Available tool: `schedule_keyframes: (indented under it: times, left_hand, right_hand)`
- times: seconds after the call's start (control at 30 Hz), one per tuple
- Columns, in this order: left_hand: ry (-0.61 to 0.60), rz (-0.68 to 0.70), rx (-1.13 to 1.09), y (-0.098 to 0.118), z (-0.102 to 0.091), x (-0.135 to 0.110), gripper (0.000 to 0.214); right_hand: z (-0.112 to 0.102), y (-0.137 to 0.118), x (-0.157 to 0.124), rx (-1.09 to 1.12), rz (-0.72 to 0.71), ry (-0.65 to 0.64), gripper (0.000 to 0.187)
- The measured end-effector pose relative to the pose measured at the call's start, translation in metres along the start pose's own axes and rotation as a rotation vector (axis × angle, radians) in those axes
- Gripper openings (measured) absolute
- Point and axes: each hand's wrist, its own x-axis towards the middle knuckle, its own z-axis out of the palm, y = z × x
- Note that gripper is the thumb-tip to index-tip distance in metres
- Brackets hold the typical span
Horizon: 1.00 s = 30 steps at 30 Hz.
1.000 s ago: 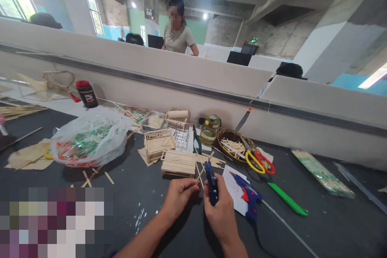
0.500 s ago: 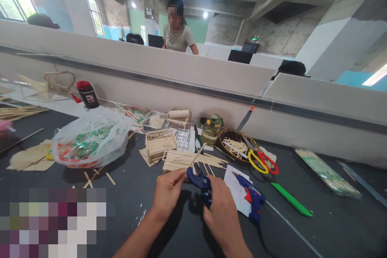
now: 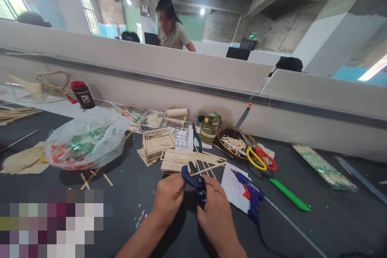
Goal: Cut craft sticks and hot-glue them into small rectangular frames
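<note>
My right hand [image 3: 215, 214] is closed around the handles of a blue cutter [image 3: 193, 180], whose jaw points up and left. My left hand [image 3: 169, 195] pinches a thin wooden stick [image 3: 208, 167] that passes through the cutter's jaw and sticks out to the right. Both hands hover over the dark table [image 3: 133, 193], just in front of a flat slatted wooden piece [image 3: 178, 161]. A blue glue gun [image 3: 249, 193] lies on a white paper [image 3: 234, 187] right beside my right hand.
A plastic bag of packets [image 3: 84, 143] sits at left. Small wooden models [image 3: 157, 142], a wire basket [image 3: 181, 136], a jar [image 3: 209, 129], a woven bowl of sticks [image 3: 234, 142], scissors [image 3: 260, 157] and a green knife [image 3: 288, 194] lie behind. A person stands beyond the partition [image 3: 181, 72].
The cutter turned from upright to lying left, jaw onto the stick. The stick swung from pointing up to nearly level, pointing right. Both hands drew slightly closer to me.
</note>
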Motion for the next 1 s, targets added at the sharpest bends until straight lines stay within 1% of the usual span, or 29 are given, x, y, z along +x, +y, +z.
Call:
schedule_keyframes:
  times: [0.17,0.33,0.43,0.57,0.77,0.83,0.93,1.0]
  left_hand:
    - [0.040,0.092,0.062,0.002,-0.004,0.000,0.025]
    - [0.047,0.133,0.111,0.007,-0.010,0.001,0.026]
    - [0.039,0.152,0.135,0.010,-0.012,0.003,0.026]
    - [-0.002,0.142,0.171,0.012,-0.016,0.004,0.029]
    - [-0.126,0.078,0.189,0.011,-0.023,0.007,0.029]
    - [-0.206,0.007,0.170,0.011,-0.027,0.009,0.028]
    - [-0.351,-0.151,0.097,0.011,-0.034,0.013,0.027]
    - [-0.411,-0.237,0.031,0.010,-0.037,0.015,0.025]
  right_hand:
    - [-0.003,-0.006,0.002,0.076,-0.014,0.001,0.048]
    - [-0.003,-0.010,0.001,0.163,-0.025,0.012,0.046]
    - [-0.001,-0.009,-0.001,0.185,0.000,0.011,0.047]
    - [0.004,-0.007,-0.004,0.175,0.031,-0.027,0.047]
    - [0.011,-0.004,-0.007,0.144,0.093,-0.094,0.046]
    - [0.010,-0.005,-0.006,0.155,0.114,-0.143,0.044]
    - [0.005,-0.008,-0.003,0.163,0.174,-0.244,0.037]
    - [0.002,-0.011,-0.001,0.162,0.201,-0.302,0.031]
